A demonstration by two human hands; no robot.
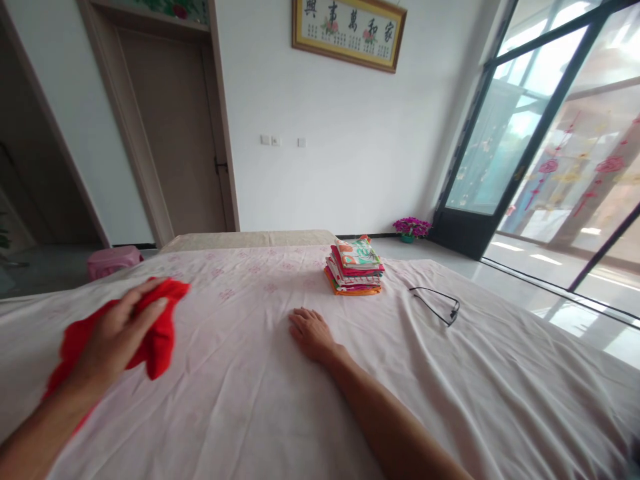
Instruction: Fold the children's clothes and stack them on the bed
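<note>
At the left, my left hand [117, 333] is closed on a bunched red cloth [161, 330], holding it just over the pale pink sheet [240, 373]. Part of the cloth hangs behind my wrist, so its full shape is hidden. My right hand [311, 332] lies palm down on the sheet near the middle, fingers stretched out and holding nothing. Just beyond it to the right is a stack of folded cloths [354, 270], with red, orange and white patterned layers. A pair of dark-framed glasses [443, 310] rests to the right of the stack.
Wrinkles run through the sheet at the right. A pink plastic stool [114, 261] stands beyond the left edge. Potted purple flowers [412, 228] sit on the floor by the glass door [500, 133]. A closed brown door [173, 127] is at the back left.
</note>
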